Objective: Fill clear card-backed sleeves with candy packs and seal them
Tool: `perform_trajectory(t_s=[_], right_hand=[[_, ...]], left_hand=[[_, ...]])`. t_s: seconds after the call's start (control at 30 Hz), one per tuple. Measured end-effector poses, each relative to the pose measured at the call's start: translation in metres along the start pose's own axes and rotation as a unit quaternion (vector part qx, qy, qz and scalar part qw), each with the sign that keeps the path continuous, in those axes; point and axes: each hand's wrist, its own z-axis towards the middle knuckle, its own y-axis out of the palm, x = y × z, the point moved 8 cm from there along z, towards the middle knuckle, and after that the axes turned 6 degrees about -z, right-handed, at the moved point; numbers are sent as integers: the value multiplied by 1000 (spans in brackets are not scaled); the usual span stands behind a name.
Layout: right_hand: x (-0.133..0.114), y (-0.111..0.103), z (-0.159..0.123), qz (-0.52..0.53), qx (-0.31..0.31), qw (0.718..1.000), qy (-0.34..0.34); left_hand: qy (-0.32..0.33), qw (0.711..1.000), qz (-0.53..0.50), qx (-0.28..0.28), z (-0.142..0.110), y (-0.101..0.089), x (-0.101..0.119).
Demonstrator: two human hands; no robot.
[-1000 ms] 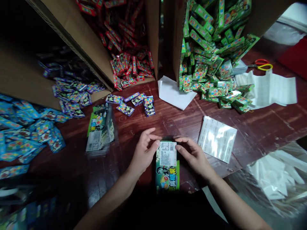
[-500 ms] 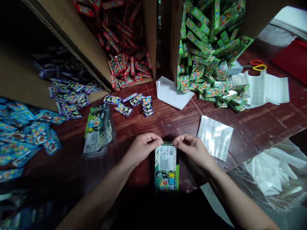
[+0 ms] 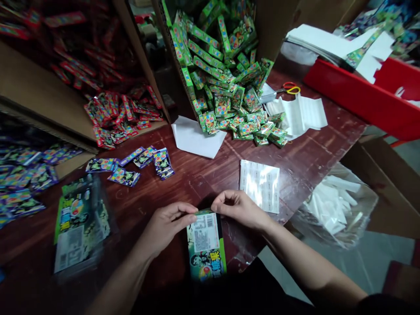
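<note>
In front of me lies a green and black candy packet point(image 3: 206, 245), its white printed label facing up and its lower end cut into by shadow. My left hand point(image 3: 169, 223) pinches the packet's top left corner between thumb and fingers. At the top right corner my right hand point(image 3: 238, 208) is closed in a pinch on the same edge. A sheet of clear stickers point(image 3: 260, 183) lies just beyond the right hand. Off to the left is a stack of similar packets point(image 3: 80, 223) in clear plastic.
Cardboard boxes spill green candy boxes point(image 3: 223, 105), red candy packs point(image 3: 121, 111) and purple candy packs point(image 3: 26, 175). Several loose purple packs point(image 3: 123, 176) and white paper point(image 3: 197, 138) lie nearby. Scissors point(image 3: 291, 89), a red bin point(image 3: 354, 96) and a plastic bag of white strips point(image 3: 334, 210) are rightward.
My view has turned to the right, so the table's things sit further left and the red bin shows more. Both hands keep their pinch at the packet's top edge.
</note>
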Motion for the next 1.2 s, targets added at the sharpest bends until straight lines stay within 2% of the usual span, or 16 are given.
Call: perform_trajectory(t_s=[0.27, 0.43, 0.7, 0.9, 0.97, 1.1, 1.17, 1.2], right_hand=[[3, -10, -1, 8, -12, 1000, 22], [-7, -9, -9, -33, -30, 999, -11], [-14, -6, -14, -86, -26, 994, -63], [-4, -13, -11, -64, -25, 998, -12], [-7, -13, -13, -85, -36, 995, -34], [-22, -13, -24, -159, -69, 978, -119], [-30, -23, -28, -226, -78, 957, -166], [-33, -35, -29, -271, -61, 942, -187]], left_hand=[[2, 1000, -19, 3, 4, 12, 3], [12, 1000, -22, 6, 1, 13, 1], [43, 999, -20, -11, 1, 17, 12], [45, 999, -15, -15, 4, 22, 13], [50, 999, -8, -19, 5, 22, 13], [64, 997, 23, -39, 11, 24, 13], [70, 995, 40, -58, 20, 32, 15], [76, 994, 46, -71, 26, 39, 18]])
